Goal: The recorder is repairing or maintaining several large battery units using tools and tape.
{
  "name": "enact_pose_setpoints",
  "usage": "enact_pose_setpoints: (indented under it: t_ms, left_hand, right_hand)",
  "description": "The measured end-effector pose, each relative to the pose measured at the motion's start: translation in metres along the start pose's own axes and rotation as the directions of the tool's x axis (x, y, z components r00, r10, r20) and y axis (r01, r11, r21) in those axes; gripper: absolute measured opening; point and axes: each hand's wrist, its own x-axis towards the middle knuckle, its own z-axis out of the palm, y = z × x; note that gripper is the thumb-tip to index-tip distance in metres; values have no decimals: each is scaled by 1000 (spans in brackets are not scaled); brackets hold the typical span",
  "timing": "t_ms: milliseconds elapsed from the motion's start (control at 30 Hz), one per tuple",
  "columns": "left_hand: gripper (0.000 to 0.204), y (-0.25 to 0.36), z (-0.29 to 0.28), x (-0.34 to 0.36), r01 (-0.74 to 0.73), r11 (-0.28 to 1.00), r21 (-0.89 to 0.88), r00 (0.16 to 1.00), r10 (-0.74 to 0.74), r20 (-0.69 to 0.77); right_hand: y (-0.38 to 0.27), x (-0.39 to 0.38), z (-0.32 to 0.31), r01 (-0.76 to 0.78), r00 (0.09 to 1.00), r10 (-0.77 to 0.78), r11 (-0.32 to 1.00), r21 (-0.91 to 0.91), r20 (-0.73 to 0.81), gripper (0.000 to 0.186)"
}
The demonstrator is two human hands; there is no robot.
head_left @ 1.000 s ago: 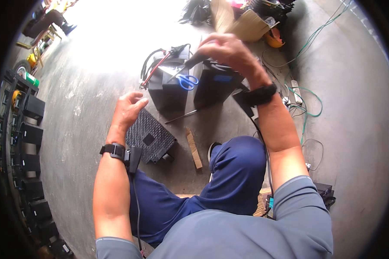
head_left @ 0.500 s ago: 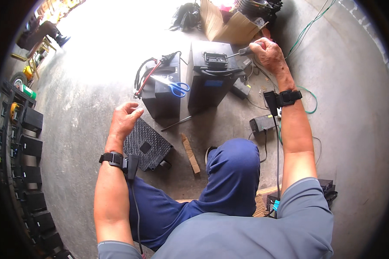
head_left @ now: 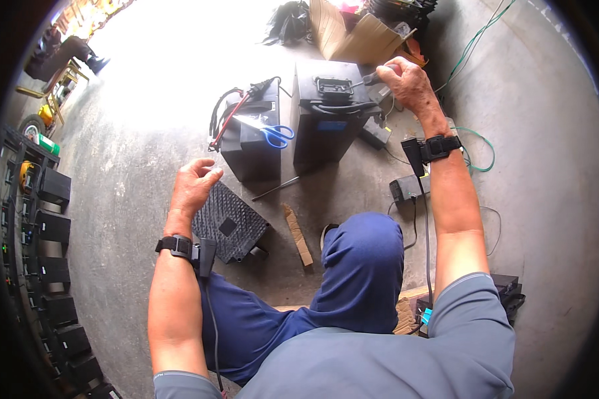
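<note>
Presently, a screwdriver (head_left: 371,79) is held in the grip of the right hand (head_left: 409,85), beside the right black box (head_left: 321,141)'s handle (head_left: 335,87). The left hand (head_left: 196,186) (its grip loosely parted) is poised near a ribbed panel (head_left: 241,217).

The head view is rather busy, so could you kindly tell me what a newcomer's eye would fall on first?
Probably the blue-handled scissors, lying near the middle on the left box, beside a red cable. Next might come the right hand, gripping a screwdriver that points at the fitting atop the right box. Glare whitening the floor at the top also stands out.
</note>
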Motion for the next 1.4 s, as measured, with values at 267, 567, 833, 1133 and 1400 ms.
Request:
enact_pose_setpoints:
  t_ms: [267,567,833,1133,1400]
  left_hand:
    - [44,-7,-1,2,11,1000,-1,1000,-11,0]
    - [37,4,1,-1,-16,1000,-9,1000,16,-21]
    - [38,3,0,2,-183,983,21,975,184,-124]
    - [39,17,3,-2,-111,973,-203,988,85,-132]
    - [19,9,-6,-2,-164,932,-322,977,109,-182]
  right_hand:
    - [-7,3,-7,50,999,-50,999,-4,6,45]
    - [-21,5,-11,100,995,-100,995,-8,6,45]
    - [-85,-3,-9,202,975,-216,958,202,46,40]
    - [-168,-21,47,169,893,-376,789,590,246,27]
    - [-198,-27,74,231,849,-463,758,610,253,29]
